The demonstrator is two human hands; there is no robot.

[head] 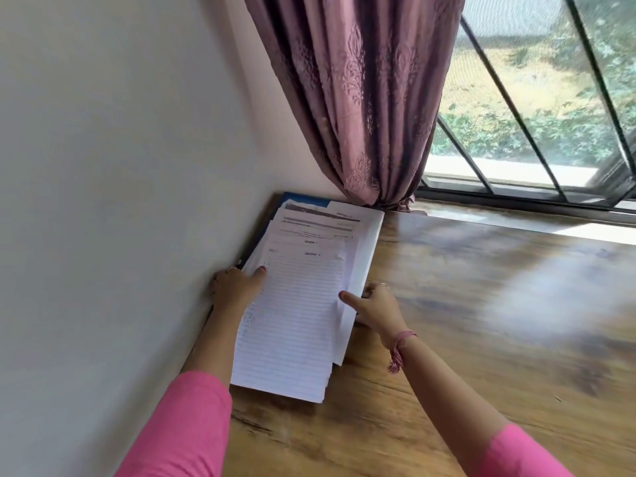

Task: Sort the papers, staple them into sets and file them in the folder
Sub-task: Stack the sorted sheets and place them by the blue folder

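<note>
Both hands are on the stack of papers (292,311), which lies on the wooden tabletop (481,304) right up against the wall (103,166). The left hand (237,287) grips the stack's wall-side edge, thumb lying on the top lined sheet. The right hand (373,306) pinches the opposite edge, thumb on top. A blue folder (303,198) pokes out under the papers, beyond both hands, by the purple curtain (361,98).

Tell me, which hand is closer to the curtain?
Right. The right hand sits at the paper stack's window-side edge, below the curtain; the left hand is by the wall, farther off.
</note>
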